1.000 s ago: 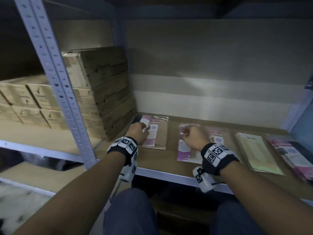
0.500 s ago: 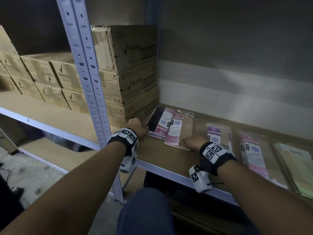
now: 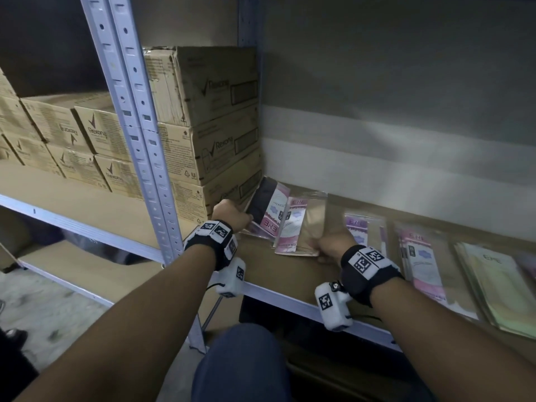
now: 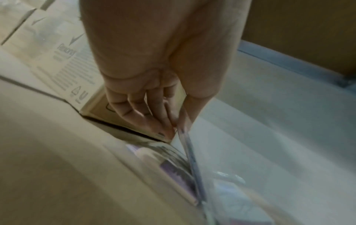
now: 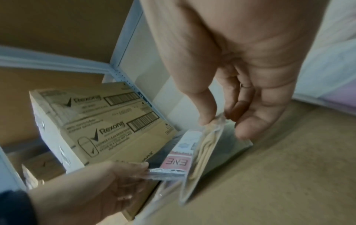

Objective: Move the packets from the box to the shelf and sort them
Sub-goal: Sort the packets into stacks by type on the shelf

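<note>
At the left end of the shelf (image 3: pixel 290 281) my left hand (image 3: pixel 235 214) pinches the near edge of a black-and-pink ENE packet (image 3: pixel 268 203), which is tilted up beside the cartons. The left wrist view shows my left hand (image 4: pixel 177 127) with fingertips and thumb on that packet's thin edge (image 4: pixel 192 164). My right hand (image 3: pixel 327 245) holds the near corner of a beige-and-pink packet (image 3: pixel 301 224) that overlaps the black one. In the right wrist view my right hand (image 5: pixel 221 121) pinches this clear packet (image 5: pixel 206 146) between thumb and fingers.
Stacked Rexona cartons (image 3: pixel 220 126) stand tight against the packets on the left, behind the grey shelf upright (image 3: pixel 136 126). Further right lie another pink packet (image 3: pixel 365 230), a pink pile (image 3: pixel 420 256) and a pale green pile (image 3: pixel 499 285). My knee (image 3: pixel 240 364) is below the shelf edge.
My view has turned left. My right hand has left the second pile and taken the beige packet's corner. The left hand has tilted the black packet up towards the cartons.
</note>
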